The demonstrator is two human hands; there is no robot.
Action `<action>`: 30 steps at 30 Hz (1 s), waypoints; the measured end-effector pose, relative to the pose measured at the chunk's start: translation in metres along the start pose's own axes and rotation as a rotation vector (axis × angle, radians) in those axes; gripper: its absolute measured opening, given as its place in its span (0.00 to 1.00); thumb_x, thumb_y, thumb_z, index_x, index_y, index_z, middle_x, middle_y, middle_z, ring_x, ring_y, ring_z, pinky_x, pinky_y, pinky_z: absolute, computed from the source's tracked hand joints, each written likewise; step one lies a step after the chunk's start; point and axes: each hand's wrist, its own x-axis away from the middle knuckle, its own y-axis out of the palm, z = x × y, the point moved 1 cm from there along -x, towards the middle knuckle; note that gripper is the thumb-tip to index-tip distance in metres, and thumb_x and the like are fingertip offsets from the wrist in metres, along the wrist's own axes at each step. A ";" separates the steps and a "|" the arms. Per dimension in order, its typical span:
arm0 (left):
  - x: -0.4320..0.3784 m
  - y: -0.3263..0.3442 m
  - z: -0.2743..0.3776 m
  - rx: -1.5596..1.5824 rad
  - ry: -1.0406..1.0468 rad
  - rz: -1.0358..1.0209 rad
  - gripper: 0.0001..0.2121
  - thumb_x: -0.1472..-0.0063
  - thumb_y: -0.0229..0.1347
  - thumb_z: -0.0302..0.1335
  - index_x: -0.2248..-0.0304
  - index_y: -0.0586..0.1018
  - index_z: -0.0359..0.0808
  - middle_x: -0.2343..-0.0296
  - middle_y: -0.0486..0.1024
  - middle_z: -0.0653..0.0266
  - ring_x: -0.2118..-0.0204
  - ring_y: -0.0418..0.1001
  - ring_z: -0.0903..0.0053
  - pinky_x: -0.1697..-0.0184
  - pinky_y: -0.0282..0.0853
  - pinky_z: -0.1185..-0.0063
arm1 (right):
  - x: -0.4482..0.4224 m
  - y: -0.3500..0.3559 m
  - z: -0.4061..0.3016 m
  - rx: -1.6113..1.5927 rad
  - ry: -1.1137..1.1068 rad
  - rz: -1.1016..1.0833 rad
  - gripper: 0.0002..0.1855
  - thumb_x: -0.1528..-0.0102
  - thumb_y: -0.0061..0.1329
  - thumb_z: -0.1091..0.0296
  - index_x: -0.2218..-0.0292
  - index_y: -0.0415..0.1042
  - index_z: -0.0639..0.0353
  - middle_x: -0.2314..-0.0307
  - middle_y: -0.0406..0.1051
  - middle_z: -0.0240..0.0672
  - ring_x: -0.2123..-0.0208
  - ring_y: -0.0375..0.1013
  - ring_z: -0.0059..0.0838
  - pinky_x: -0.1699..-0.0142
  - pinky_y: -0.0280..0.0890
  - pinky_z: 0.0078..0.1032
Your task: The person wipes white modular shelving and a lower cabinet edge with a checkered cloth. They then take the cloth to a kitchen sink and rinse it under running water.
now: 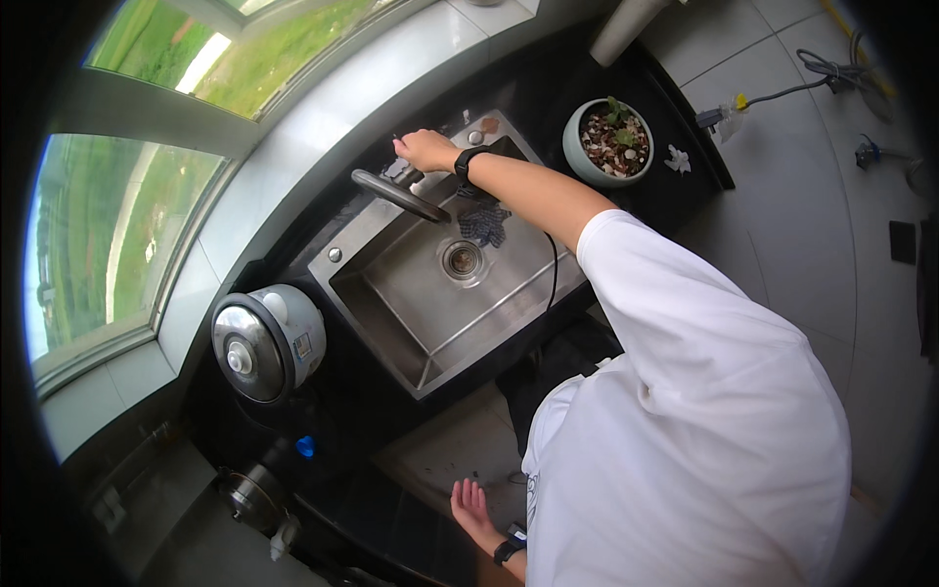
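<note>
My right hand (427,150) reaches across the stainless steel sink (396,286) and is closed around the lever at the back of the faucet (400,194), mostly covering it. The curved spout points over the basin, and no running water can be made out. Below the spout, a checked dark cloth (486,224) lies crumpled beside the round drain (463,260). Down by my body, my left hand (472,506) hangs apart from the counter. It holds nothing, with its fingers loosely bent. Each wrist wears a black band.
A rice cooker (268,341) stands left of the sink, near a blue cap-like object (305,446) and a metal pot (253,499). Right of the sink sit a potted succulent (609,143) and crumpled tissue (678,159). A thin black cord (554,271) hangs over the sink's near side.
</note>
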 end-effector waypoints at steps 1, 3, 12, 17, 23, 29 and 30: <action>0.002 0.005 0.000 0.008 0.031 -0.013 0.24 0.36 0.47 0.40 0.45 0.67 0.36 0.47 0.66 0.54 0.47 0.66 0.64 0.44 0.61 0.71 | -0.003 -0.002 0.008 -0.055 0.008 -0.044 0.30 0.37 0.27 0.51 0.73 0.74 0.66 0.81 0.74 0.47 0.74 0.76 0.47 0.62 0.69 0.40; 0.004 0.010 0.000 0.019 0.056 -0.023 0.24 0.36 0.46 0.40 0.45 0.66 0.35 0.48 0.66 0.54 0.47 0.66 0.65 0.44 0.61 0.71 | 0.001 0.001 0.022 -0.303 0.060 -0.134 0.30 0.36 0.29 0.51 0.74 0.72 0.68 0.84 0.73 0.41 0.81 0.75 0.33 0.70 0.68 0.30; -0.019 0.010 0.000 0.019 0.027 -0.029 0.22 0.35 0.44 0.39 0.46 0.67 0.35 0.48 0.66 0.54 0.48 0.66 0.66 0.45 0.63 0.74 | 0.086 0.018 0.106 -0.177 0.195 -0.027 0.17 0.44 0.43 0.54 0.67 0.76 0.58 0.73 0.76 0.45 0.65 0.75 0.46 0.58 0.67 0.38; -0.028 0.003 -0.014 -0.029 -0.032 -0.016 0.23 0.35 0.45 0.39 0.45 0.66 0.36 0.47 0.66 0.53 0.47 0.66 0.65 0.45 0.63 0.74 | 0.134 0.071 0.147 0.215 0.234 -0.404 0.24 0.56 0.47 0.66 0.55 0.73 0.58 0.51 0.66 0.49 0.51 0.68 0.47 0.48 0.65 0.37; -0.012 -0.007 -0.012 -0.050 -0.009 0.016 0.22 0.34 0.44 0.39 0.45 0.67 0.38 0.48 0.67 0.56 0.47 0.66 0.67 0.45 0.63 0.75 | 0.150 0.145 0.176 0.146 0.280 -0.393 0.39 0.53 0.47 0.65 0.40 0.54 0.55 0.41 0.53 0.46 0.43 0.60 0.45 0.40 0.58 0.35; 0.006 -0.041 -0.031 -0.023 -0.017 0.050 0.24 0.35 0.45 0.41 0.44 0.66 0.37 0.46 0.65 0.56 0.44 0.64 0.66 0.45 0.62 0.74 | 0.169 0.165 0.159 0.066 0.292 -0.520 0.36 0.49 0.43 0.66 0.39 0.54 0.51 0.42 0.55 0.43 0.42 0.59 0.44 0.39 0.56 0.34; 0.005 -0.040 -0.032 -0.022 -0.015 0.053 0.24 0.35 0.44 0.42 0.44 0.66 0.37 0.46 0.65 0.56 0.44 0.64 0.66 0.44 0.61 0.73 | 0.169 0.159 0.157 0.067 0.229 -0.482 0.33 0.49 0.42 0.66 0.40 0.58 0.50 0.43 0.58 0.44 0.44 0.61 0.44 0.41 0.58 0.35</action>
